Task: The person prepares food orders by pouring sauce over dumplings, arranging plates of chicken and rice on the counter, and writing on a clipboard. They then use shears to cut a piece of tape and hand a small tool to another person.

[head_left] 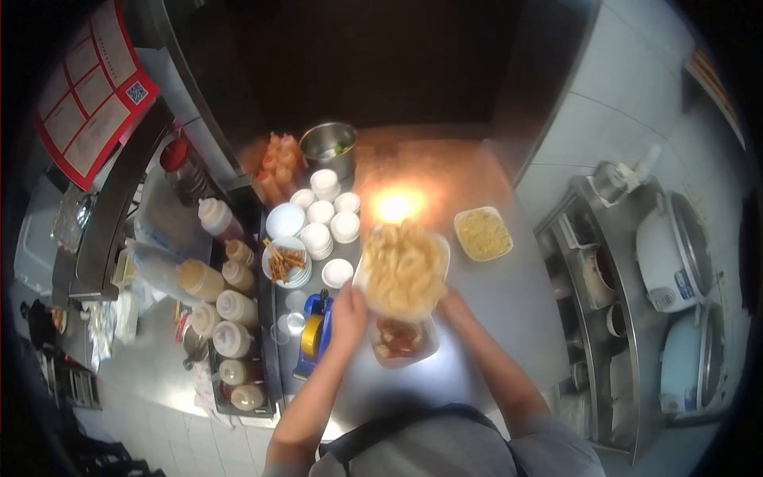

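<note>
My left hand [348, 312] and my right hand [453, 307] grip a white tray of fries [404, 269] from its two sides, and the tray is held above the metal counter. The pale yellow pieces are heaped and slightly blurred. Partly hidden under the tray's near edge is a container of reddish-brown food [401, 340] on the counter. To the right and farther back sits a square white container of yellow food [483, 234]. A blue tape dispenser with yellow tape [313, 337] stands beside my left forearm. The fingers under the tray are hidden.
Stacked white cups [319, 213] and a bowl holding small wooden sticks [286, 262] are left of the tray. Several squeeze bottles [232, 338] fill a black rack. A steel pot [329, 146] stands at the back, and a metal shelf [608, 318] lines the right.
</note>
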`<control>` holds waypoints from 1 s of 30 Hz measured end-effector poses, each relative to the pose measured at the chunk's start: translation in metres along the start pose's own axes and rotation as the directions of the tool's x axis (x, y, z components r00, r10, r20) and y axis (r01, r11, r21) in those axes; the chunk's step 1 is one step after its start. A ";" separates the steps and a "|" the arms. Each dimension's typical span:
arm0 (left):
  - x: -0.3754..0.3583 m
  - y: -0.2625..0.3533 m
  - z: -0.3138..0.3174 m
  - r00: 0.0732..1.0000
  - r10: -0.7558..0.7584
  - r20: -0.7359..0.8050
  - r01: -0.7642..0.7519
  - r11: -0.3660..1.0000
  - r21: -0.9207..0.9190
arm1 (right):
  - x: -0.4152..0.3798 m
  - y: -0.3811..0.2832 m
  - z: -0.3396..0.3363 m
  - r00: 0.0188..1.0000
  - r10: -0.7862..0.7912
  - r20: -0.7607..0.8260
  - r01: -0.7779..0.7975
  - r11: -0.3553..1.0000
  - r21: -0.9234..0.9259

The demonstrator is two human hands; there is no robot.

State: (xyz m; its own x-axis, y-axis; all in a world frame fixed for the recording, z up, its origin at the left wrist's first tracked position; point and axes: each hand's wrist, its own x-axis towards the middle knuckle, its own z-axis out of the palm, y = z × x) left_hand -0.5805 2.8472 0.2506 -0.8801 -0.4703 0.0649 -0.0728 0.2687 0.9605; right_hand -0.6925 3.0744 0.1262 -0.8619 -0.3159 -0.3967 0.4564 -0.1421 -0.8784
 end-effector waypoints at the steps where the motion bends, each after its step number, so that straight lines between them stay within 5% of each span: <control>1: 0.019 -0.004 0.015 1.000 -0.006 -0.029 0.007 1.000 0.017 | -0.012 -0.009 0.016 0.969 -0.199 0.147 0.241 0.891 -0.384; 2: 0.040 -0.025 0.031 0.998 -0.042 -0.050 0.044 0.998 0.038 | -0.022 -0.018 0.027 0.878 -0.318 0.357 0.478 0.592 -0.649; 5: 0.080 -0.049 0.065 0.983 -0.015 -0.183 0.038 0.992 0.123 | -0.027 -0.034 0.040 0.887 -0.146 0.437 0.444 0.523 -0.727; 7: 0.107 -0.111 0.084 0.983 -0.073 -0.167 0.089 0.992 0.089 | -0.029 -0.034 0.039 0.892 -0.125 0.435 0.434 0.506 -0.745; 9: 0.113 -0.095 0.095 0.984 -0.118 -0.131 0.125 0.991 0.046 | -0.035 -0.041 0.026 0.902 -0.119 0.415 0.418 0.480 -0.771; 11: 0.105 -0.062 0.103 0.932 -0.363 -0.008 0.354 0.912 -0.208 | -0.045 -0.051 0.008 0.923 -0.168 0.346 0.381 0.532 -0.757; 18: 0.116 -0.068 0.163 0.921 -0.349 0.175 0.389 0.860 -0.331 | -0.022 -0.086 -0.103 0.905 -0.398 0.152 0.340 0.460 -0.820; 25: 0.087 -0.048 0.191 0.840 -0.459 0.288 0.540 0.755 -0.372 | 0.029 -0.116 -0.148 0.919 -0.369 0.140 0.292 0.398 -0.870; 26: 0.073 -0.066 0.202 0.975 -0.213 0.063 0.217 0.974 -0.071 | 0.033 -0.119 -0.147 0.924 -0.347 0.161 0.298 0.388 -0.872; 27: 0.064 -0.074 0.211 0.991 0.121 -0.063 -0.096 0.947 0.307 | 0.038 -0.120 -0.145 0.928 -0.321 0.189 0.308 0.379 -0.873; 29: 0.049 -0.034 0.206 0.904 0.427 -0.006 -0.396 0.845 0.359 | 0.043 -0.119 -0.142 0.916 -0.309 0.254 0.367 0.397 -0.841; 30: 0.050 -0.040 0.209 0.920 0.364 0.145 -0.392 0.865 0.313 | 0.046 -0.117 -0.137 0.906 -0.299 0.299 0.406 0.414 -0.815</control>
State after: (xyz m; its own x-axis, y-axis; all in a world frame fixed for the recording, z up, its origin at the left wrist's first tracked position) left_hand -0.7200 2.9886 0.1591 -0.9043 -0.2128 0.3701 0.1352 0.6797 0.7210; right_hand -0.8156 3.2051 0.1747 -0.8515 -0.5241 -0.0168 -0.3409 0.5775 -0.7418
